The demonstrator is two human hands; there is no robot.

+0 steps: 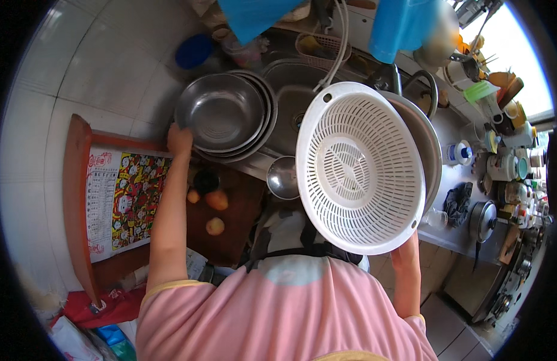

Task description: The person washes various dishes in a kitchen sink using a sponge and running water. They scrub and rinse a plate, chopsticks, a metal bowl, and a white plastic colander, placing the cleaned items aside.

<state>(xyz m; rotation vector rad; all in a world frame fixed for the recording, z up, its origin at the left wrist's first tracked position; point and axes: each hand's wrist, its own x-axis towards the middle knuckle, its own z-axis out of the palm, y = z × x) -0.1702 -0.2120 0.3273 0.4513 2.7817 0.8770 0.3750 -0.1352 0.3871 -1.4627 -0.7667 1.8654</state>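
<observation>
My left hand [180,139] grips the near left rim of several nested stainless steel bowls [222,113], which sit at the sink's left side. My right hand [404,248] is at the lower right rim of a white plastic colander [359,171], tilted with its inside facing me; the fingers are hidden behind it. A large metal basin [434,153] shows behind the colander, and whether my right hand also touches it is hidden. A small metal bowl [282,177] lies partly behind the colander's left edge. Between the bowls and the colander the sink [287,108] shows its drain.
A pink basket [323,52] stands behind the sink, near the faucet [434,90]. On the right counter are a black plastic bag [458,203], a lidded pan [483,221] and several jars. Fruit [216,200] lies on a brown surface below left, beside a wooden frame [77,198].
</observation>
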